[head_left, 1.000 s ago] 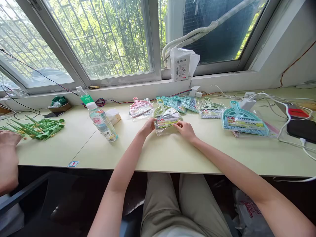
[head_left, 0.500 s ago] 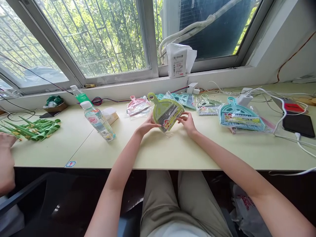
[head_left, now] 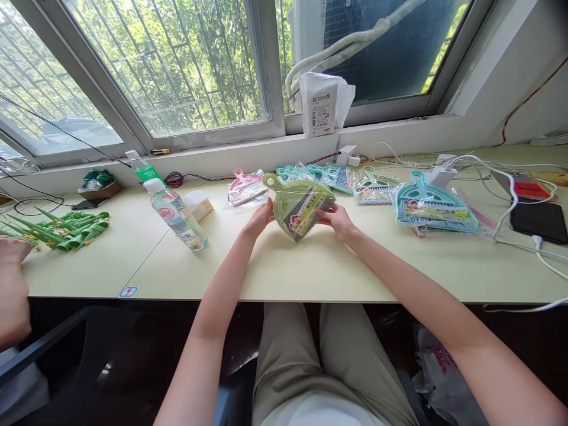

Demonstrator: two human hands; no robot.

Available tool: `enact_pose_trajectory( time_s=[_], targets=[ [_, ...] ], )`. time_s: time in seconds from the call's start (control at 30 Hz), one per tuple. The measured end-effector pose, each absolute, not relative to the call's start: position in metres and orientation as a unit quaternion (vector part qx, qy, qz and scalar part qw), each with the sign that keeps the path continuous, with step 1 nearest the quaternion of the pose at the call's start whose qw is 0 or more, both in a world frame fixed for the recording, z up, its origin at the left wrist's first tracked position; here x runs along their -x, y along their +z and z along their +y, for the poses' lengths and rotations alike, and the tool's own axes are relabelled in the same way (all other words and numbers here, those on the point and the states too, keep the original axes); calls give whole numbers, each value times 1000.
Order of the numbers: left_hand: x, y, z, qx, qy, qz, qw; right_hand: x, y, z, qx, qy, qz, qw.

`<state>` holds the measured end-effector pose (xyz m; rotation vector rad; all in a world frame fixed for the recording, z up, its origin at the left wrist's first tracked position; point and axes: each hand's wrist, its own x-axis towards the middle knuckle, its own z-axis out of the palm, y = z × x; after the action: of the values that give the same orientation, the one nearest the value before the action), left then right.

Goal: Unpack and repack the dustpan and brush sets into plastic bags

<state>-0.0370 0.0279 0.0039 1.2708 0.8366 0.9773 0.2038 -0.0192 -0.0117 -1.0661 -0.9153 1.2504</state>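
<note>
A green dustpan and brush set (head_left: 300, 208) in clear plastic wrap is held tilted above the table, its ringed handle to the upper left. My left hand (head_left: 261, 218) grips its left edge, with the fingers partly behind it. On the right edge, my right hand (head_left: 338, 221) is closed on the wrapped brush side. Behind lie a wrapped pink set (head_left: 245, 188), blue-green sets (head_left: 333, 177) and a pale green set (head_left: 375, 187). Farther right, a turquoise set (head_left: 435, 207) rests on top of other wrapped pieces.
Two plastic bottles, the nearer one (head_left: 175, 216) and a green-labelled one (head_left: 144, 168), stand left beside a tissue box (head_left: 198, 205). Green plastic pieces (head_left: 66, 229) lie far left, near another person's hand (head_left: 13, 249). White cables and a phone (head_left: 539, 220) lie right.
The dustpan set has turned a little, its handle dipping left and its face tilting. My left hand has shifted up along its left edge; my right hand still holds the other side.
</note>
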Motion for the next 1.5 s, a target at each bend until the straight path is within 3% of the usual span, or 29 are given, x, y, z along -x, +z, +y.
enact_pose_trajectory(
  time_s=[0.1,0.2,0.27,0.4,0.5,0.57,0.63,0.73,0.8,0.93,1.03,1.23,1.37,1.5],
  targets=[
    [49,6,41,-497,488,438,568,-204,-3,-21,464,537,-419,567],
    [83,11,49,-396,580,573,422,-216,0,-19,487,531,-418,553],
    [108,14,49,-353,567,699,255,-231,-3,-15,511,519,-391,562],
    [123,15,41,-310,548,765,135,-254,-13,-5,533,506,-336,589],
    [101,15,37,-405,536,741,28,-253,-19,-4,527,505,-327,599],
    [79,15,33,-557,507,655,56,-244,-19,-7,515,513,-332,601],
    [55,12,29,-676,449,542,217,-233,-18,-12,498,528,-338,599],
    [22,1,19,-666,355,436,490,-223,-14,-18,474,553,-350,590],
    [7,-7,13,-634,357,399,558,-223,-10,-19,479,566,-363,565],
    [-1,-15,10,-578,405,422,569,-239,0,-16,499,560,-452,483],
    [1,-13,12,-557,429,444,555,-259,5,-13,544,488,-555,397],
    [7,-9,16,-572,471,428,516,-293,12,-19,770,-26,-599,216],
    [6,-5,12,-586,459,432,509,-277,22,-31,734,-141,-617,246],
    [-3,1,0,-636,442,426,468,-227,20,-45,613,-90,-712,331]
  ],
)
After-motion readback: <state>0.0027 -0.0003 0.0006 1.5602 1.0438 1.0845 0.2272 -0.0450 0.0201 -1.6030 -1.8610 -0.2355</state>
